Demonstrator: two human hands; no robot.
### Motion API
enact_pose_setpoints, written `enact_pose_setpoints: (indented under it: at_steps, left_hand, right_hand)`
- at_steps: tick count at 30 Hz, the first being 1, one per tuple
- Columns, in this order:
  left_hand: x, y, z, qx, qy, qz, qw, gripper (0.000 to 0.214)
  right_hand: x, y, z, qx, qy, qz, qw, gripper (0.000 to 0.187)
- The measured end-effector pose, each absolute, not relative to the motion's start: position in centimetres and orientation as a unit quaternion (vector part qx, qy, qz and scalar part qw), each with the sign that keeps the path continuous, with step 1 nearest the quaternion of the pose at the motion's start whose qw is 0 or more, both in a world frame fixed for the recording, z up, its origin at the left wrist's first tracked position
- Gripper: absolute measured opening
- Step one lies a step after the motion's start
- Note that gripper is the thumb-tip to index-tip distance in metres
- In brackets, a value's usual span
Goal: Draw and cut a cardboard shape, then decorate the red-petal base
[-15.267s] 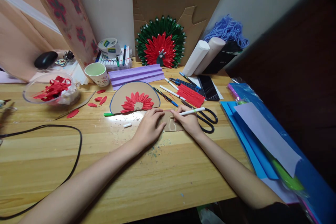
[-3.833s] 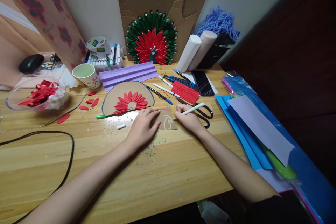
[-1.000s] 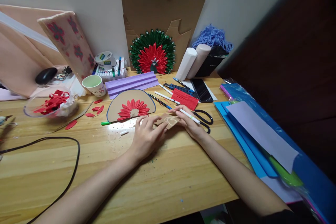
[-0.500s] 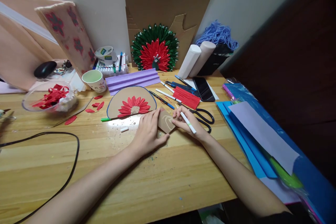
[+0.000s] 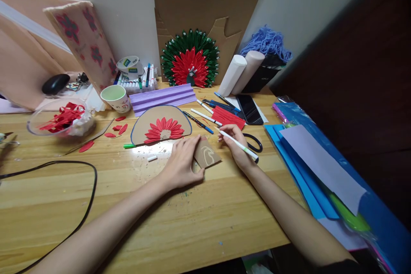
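Observation:
My left hand [image 5: 183,160] holds a small piece of brown cardboard [image 5: 206,149] by its left side, thumb below and fingers above, against the table. Pale curved lines are drawn on the cardboard. My right hand [image 5: 236,145] is closed around a white marker [image 5: 239,142]; its pale tip points up and left, apart from the cardboard. Partly hidden behind that hand are black-handled scissors [image 5: 254,142]. Beyond my left hand lies a cardboard half-round [image 5: 141,124] edged in blue, bearing red paper petals [image 5: 165,126]. A white cap [image 5: 152,158] rests left of my left hand.
A green and red peacock craft [image 5: 189,58] leans on a cardboard sheet [image 5: 205,0] at the back. A paper cup [image 5: 115,98], a bowl [image 5: 30,125] of red scraps, and a phone [image 5: 249,109] stand around. Blue sheets [image 5: 295,167] line the right edge; a black cable [image 5: 93,192] curves at left.
My right hand has moved right, lifting the marker off the cardboard. The cardboard piece has turned and shifted slightly right, with more of its drawn curve showing.

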State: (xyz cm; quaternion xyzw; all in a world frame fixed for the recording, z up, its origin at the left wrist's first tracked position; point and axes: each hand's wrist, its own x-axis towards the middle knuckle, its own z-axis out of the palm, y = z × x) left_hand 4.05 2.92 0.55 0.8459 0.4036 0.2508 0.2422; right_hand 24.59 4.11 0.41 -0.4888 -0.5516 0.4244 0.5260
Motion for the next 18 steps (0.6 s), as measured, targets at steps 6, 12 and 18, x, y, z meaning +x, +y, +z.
enact_pose_setpoints:
  at_steps: [6, 12, 18]
  left_hand:
    - [4.0, 2.87, 0.51, 0.842, 0.399, 0.257, 0.257, 0.083]
    - [3.97, 2.91, 0.53, 0.834, 0.401, 0.273, 0.263, 0.082]
    - [3.92, 2.99, 0.46, 0.811, 0.419, 0.318, 0.256, 0.084]
  right_hand:
    - [24.35, 3.63, 0.67, -0.503, -0.585, 0.411, 0.486, 0.017]
    - [24.31, 3.93, 0.24, -0.503, -0.557, 0.434, 0.498, 0.016]
    - [23.89, 4.05, 0.51, -0.507, -0.528, 0.447, 0.514, 0.018]
